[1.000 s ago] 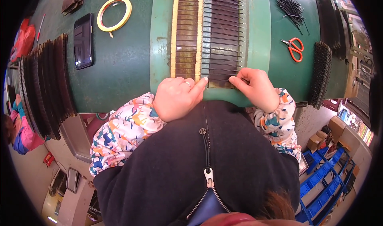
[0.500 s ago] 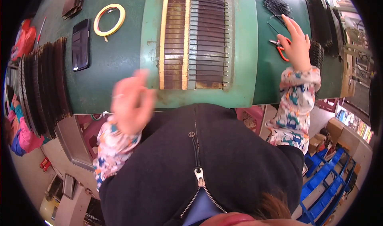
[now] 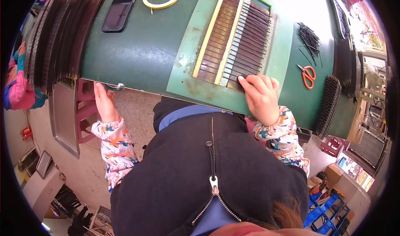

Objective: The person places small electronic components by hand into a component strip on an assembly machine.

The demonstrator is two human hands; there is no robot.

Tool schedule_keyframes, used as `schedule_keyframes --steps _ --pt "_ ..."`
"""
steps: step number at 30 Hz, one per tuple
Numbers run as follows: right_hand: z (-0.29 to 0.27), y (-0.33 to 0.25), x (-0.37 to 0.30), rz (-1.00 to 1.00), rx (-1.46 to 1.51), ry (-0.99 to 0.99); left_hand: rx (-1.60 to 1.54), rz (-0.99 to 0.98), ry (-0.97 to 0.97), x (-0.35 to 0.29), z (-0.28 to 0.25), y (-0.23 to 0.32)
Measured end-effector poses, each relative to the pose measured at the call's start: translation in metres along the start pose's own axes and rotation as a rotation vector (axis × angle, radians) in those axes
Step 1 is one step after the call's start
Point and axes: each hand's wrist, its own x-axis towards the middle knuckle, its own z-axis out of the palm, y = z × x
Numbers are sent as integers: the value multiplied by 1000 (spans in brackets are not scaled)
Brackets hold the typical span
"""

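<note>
My left hand is at the table's front edge, palm turned inward, its fingers stretched up and nothing seen in it. Near its fingertips a teal and white item shows at the edge. My right hand rests over the lower right corner of a green board, fingers bent and closed at the bottom row of dark strips; what lies between the fingertips is hidden. On the board, brown-black strips lie in rows beside a panel with two pale yellow borders.
Left on the green table stand stacked dark toothed strips, a black phone and a yellow tape roll. Right are loose black thin pieces, orange-handled cutters and a dark bundle. Another person's pink sleeve shows far left.
My right hand has come from beside the cutters and black pieces to the board's lower right corner. The left hand has moved left to the table edge. The view has shifted and tilted.
</note>
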Motion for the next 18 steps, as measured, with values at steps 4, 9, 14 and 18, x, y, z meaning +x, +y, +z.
schedule_keyframes --steps 4,9,14,18 --pt "-10 -2 5 53 83 45 -102 -150 -218 6 -22 18" --pt "-46 -10 34 50 146 80 192 -159 -469 -40 24 95" --pt "-58 -28 77 -10 628 -67 -1 -294 -921 -96 128 114" --pt "-60 -36 90 165 890 -173 51 -314 -1105 -103 158 112"
